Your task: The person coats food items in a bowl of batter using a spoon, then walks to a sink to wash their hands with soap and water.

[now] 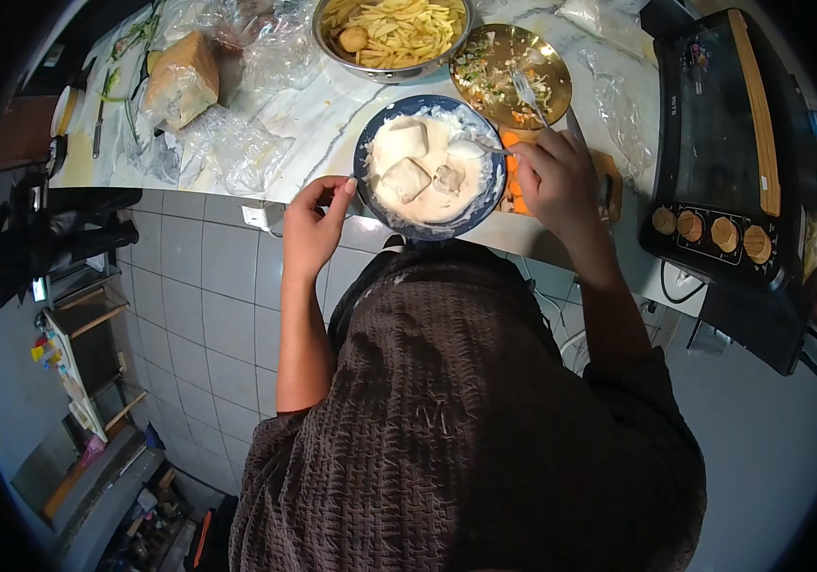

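Head view: left hand (311,224) grips bowl (370,200); right hand (558,181) clamps half-buried spoon (477,148).

The blue bowl (430,168) sits crowded: a steel bowl of fries (392,33) and a brass plate (511,74) block the far side, an oven (723,143) walls the right. Bare tabletop (318,119) opens left, before plastic bags (237,143).

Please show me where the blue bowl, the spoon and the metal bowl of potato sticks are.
blue bowl (367,187): head view, on its left rim.
spoon (470,149): head view, on its coated scoop.
metal bowl of potato sticks (388,72): head view, on its near rim.
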A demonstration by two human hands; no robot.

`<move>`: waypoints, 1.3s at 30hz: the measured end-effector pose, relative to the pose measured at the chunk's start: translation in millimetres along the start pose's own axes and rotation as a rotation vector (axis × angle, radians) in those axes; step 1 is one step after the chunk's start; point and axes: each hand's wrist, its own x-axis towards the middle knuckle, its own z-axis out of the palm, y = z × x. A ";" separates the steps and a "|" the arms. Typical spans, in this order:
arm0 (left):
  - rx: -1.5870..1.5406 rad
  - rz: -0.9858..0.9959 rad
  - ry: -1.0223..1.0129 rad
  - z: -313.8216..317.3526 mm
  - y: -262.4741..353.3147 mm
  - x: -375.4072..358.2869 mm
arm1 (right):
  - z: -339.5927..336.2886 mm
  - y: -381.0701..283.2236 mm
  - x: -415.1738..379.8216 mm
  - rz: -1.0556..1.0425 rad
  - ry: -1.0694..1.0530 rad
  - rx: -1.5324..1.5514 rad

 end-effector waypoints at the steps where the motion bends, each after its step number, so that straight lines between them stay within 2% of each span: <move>1: 0.002 -0.003 -0.002 -0.3 -0.8 -0.5 | -2.8 -1.2 1.3 0.003 -0.002 0.002; 3: -0.015 -0.016 0.012 -0.1 -1.8 -0.2 | -7.2 -2.1 3.4 0.035 -0.079 0.095; 6: -0.025 -0.036 0.011 -0.8 -0.8 -1.6 | -6.7 -3.8 -4.0 0.096 -0.069 0.145; 13: -0.021 -0.028 0.019 -4.2 -5.8 -2.4 | -21.2 -12.0 -18.5 0.237 -0.081 0.100; 16: -0.061 -0.025 0.017 -1.7 -6.9 -1.1 | -26.7 -13.9 -21.0 0.241 -0.082 0.115; 21: -0.007 -0.034 -0.003 0.4 -2.0 0.7 | -23.6 -16.3 -26.7 0.088 -0.090 0.061; 28: -0.019 -0.028 -0.005 0.4 -5.2 2.7 | -24.2 -16.3 -24.1 0.154 -0.009 -0.007; 30: -0.025 -0.010 -0.015 1.0 -6.3 3.4 | -16.3 -15.8 -20.3 0.106 -0.003 -0.029; 39: -0.024 -0.022 -0.010 -0.7 -5.7 3.0 | -20.3 -14.8 -14.0 0.067 -0.074 0.011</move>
